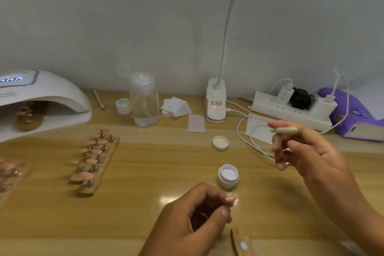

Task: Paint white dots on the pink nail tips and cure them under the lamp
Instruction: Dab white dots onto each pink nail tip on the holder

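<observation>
Head: left fingers (pixel 216 194) pinch pink nail tip (pixel 231 199).

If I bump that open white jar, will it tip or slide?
Probably slides: the open white jar looks squat and wide-based on the smooth wooden table. Likely light, being small. Its lid lies apart, so paint could spill.

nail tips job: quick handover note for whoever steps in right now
Left hand pinches one pink nail tip, low over the table.
Right hand grips a beige tool, up right of the open white jar; its lid lies behind.
Wooden racks of pink tips stand at left; more tips sit inside the lit lamp.
Dots too small to see here.
Likely left: dot the held tip, then the racks, then cure.
</observation>
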Demonstrator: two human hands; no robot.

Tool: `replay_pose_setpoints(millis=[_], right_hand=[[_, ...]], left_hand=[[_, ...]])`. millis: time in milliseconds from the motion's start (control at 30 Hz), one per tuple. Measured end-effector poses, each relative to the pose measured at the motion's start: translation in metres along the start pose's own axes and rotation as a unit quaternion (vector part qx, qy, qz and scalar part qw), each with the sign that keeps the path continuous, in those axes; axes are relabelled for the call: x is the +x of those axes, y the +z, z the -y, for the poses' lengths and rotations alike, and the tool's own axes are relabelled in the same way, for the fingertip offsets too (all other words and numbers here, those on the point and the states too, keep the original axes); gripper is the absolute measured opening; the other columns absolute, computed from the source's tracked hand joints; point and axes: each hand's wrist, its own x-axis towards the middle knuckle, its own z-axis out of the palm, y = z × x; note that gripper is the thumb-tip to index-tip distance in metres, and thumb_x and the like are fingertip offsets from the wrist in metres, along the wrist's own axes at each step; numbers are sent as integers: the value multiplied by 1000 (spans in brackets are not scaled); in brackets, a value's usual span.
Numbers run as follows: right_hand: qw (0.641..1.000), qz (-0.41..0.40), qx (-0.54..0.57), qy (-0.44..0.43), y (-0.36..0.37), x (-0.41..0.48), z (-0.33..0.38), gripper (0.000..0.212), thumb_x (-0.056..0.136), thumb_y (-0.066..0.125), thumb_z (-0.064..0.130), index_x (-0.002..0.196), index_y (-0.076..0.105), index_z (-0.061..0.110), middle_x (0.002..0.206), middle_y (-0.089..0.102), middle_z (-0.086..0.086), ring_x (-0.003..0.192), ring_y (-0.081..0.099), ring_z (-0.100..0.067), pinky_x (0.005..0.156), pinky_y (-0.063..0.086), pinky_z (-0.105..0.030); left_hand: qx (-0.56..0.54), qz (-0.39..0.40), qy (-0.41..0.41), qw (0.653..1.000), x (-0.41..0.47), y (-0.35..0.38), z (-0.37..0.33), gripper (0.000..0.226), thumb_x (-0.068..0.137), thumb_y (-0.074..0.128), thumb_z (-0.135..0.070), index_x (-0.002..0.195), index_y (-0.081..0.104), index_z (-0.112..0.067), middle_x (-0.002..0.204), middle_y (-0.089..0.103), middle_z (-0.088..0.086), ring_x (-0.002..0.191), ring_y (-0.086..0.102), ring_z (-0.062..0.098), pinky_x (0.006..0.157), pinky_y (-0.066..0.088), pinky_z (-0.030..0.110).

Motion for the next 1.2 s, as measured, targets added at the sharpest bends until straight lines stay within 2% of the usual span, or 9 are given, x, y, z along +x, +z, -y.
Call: replay_pose_setpoints(millis=[67,167,300,433,600,733,967,1200], right_hand=[[999,-19,3,-48,8,9,0,21,95,57,20,114,65,27,83,62,1,70,58,-12,62,52,-21],[995,-30,30,-88,23,11,-6,18,95,51,24,104,66,21,71,59,2,63,53,-11,54,48,-21],[996,3,31,-88,32,5,-14,23,91,50,32,96,71,26,71,61,1,64,54,-12,58,49,-20],[994,36,6,-99,32,2,-17,15,95,54,30,93,69,27,74,61,5,65,56,-10,63,49,-18],[990,70,-70,-100,35,3,-20,24,92,51,51,92,65,31,72,58,11,64,55,-10,61,45,-15],[985,81,-112,-99,36,6,-25,20,93,49,38,93,64,25,75,59,21,65,56,-6,61,42,-11],[981,96,-134,-99,36,6,-27,16,92,50,40,91,63,29,79,61,7,66,54,-10,62,43,-14],[981,99,-138,-95,36,6,-27,17,91,50,41,92,63,30,82,62,6,68,55,-12,62,44,-16]], left_hand=[[0,-2,-2,1000,0,1,0,15,75,61,-34,86,67,-42,79,72,-8,70,59,3,67,46,15],[1,-2,-2,1000,-1,1,-1,14,74,64,-33,85,69,-41,78,72,-8,73,61,6,69,48,16],[2,11,1,1000,-2,-1,-1,9,74,68,-32,82,69,-35,73,69,-12,67,57,5,64,46,15],[5,15,3,1000,-1,0,0,7,73,71,-28,79,68,-31,69,66,-12,63,55,3,63,44,13],[6,20,3,1000,-2,0,1,8,70,73,-29,77,68,-30,67,65,-11,61,55,5,62,45,14],[6,29,3,1000,-2,0,1,9,70,74,-30,77,69,-30,66,65,-10,61,54,5,62,45,14],[6,36,2,999,-2,0,1,8,71,73,-30,77,69,-33,67,65,-11,62,57,3,63,46,14],[12,30,4,999,-1,0,1,9,72,72,-30,80,69,-32,68,65,-12,63,56,3,64,49,16]])
